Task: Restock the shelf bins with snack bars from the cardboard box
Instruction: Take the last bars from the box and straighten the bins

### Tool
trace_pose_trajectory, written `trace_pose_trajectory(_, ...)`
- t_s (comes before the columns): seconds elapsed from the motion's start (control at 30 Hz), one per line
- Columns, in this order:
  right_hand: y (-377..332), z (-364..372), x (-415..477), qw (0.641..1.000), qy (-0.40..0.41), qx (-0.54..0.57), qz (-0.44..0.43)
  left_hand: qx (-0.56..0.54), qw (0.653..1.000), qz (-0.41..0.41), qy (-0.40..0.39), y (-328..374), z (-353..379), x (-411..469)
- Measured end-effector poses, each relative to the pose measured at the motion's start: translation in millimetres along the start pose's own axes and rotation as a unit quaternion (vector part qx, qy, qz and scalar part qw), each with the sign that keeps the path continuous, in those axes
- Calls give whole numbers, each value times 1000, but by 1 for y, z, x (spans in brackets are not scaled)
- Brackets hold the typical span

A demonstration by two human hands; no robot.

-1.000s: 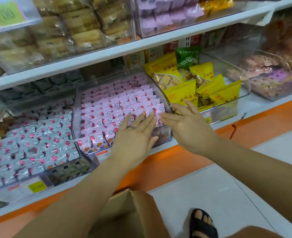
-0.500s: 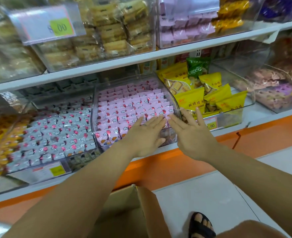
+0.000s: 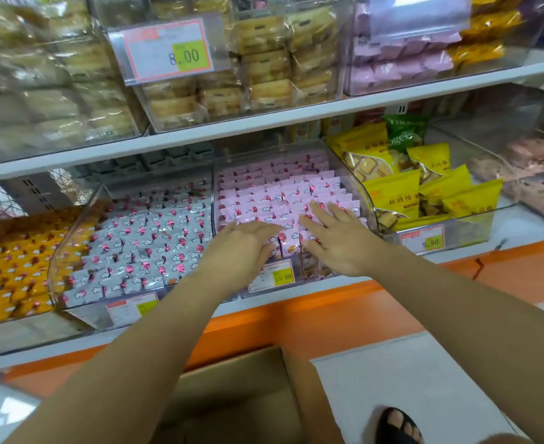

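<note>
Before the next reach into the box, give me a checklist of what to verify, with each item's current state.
1. Hands free: left hand and right hand lie flat on the pink-wrapped snack bars, holding nothing. ok
2. Pink bars tidy: they lie in even, overlapping rows. ok
3. Room left in the clear plastic bin: rows reach its front wall. cannot tell
4. Brown cardboard box within reach: open, just below the forearms. ok
5. Bars left in the box: its inside is dark and partly hidden by the arms. cannot tell
</note>
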State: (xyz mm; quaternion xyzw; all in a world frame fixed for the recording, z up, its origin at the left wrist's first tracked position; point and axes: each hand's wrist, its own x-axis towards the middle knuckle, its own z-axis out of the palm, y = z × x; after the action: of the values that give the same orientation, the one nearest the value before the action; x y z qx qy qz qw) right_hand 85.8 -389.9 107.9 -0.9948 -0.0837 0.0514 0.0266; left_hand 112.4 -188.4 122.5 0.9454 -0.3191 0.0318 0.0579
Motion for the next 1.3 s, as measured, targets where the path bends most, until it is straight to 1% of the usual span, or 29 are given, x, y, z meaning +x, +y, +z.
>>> trace_pose_trajectory(0.13,-2,-4,1,1000,-13,6,6,13,1000,8,-7,-3,6,8)
trace_pose_trajectory(0.27,-1,-17,-5,997,-68,36,-21,56,997,18,-39,1,7,0)
trace_pose_trajectory(0.33,1,-24,-6,993,-106,44,-14,52,997,23,-53,1,1,0)
trace_pose_trajectory(0.4,-1,-29,-4,992,-115,49,7,49,996,19,-65,0,-8,1)
trace_pose_trajectory(0.43,-2,-30,-3,994,-97,43,17,55,996,18,-61,-1,-13,1)
trace_pose_trajectory(0.5,-10,-30,-7,1000,-11,10,13,65,997,9,-44,-6,-23,-3)
trace_pose_trajectory(0.53,-14,-28,-9,999,37,9,-5,66,997,-2,-40,-9,-28,-7)
trace_pose_trajectory(0.57,-21,-26,-12,997,67,27,-35,67,997,-16,-43,-14,-31,-11)
trace_pose_trajectory(0.63,-36,-23,-13,989,70,93,-92,69,995,-36,-58,-20,-34,-16)
trace_pose_trajectory(0.67,-42,-21,-11,986,60,114,-103,71,994,-41,-65,-21,-35,-17)
trace_pose_trajectory(0.8,-51,-24,2,987,51,118,-94,92,990,-35,-104,-18,-40,-15)
trace_pose_trajectory(0.93,-55,-26,12,991,40,97,-85,92,986,-34,-134,-15,-42,-7)
trace_pose_trajectory(1.07,-60,-22,13,985,63,148,-65,66,989,-49,-120,-15,-39,-9)
trace_pose_trajectory(1.3,-57,-8,0,981,126,124,-86,40,995,-51,-72,-13,-29,-19)
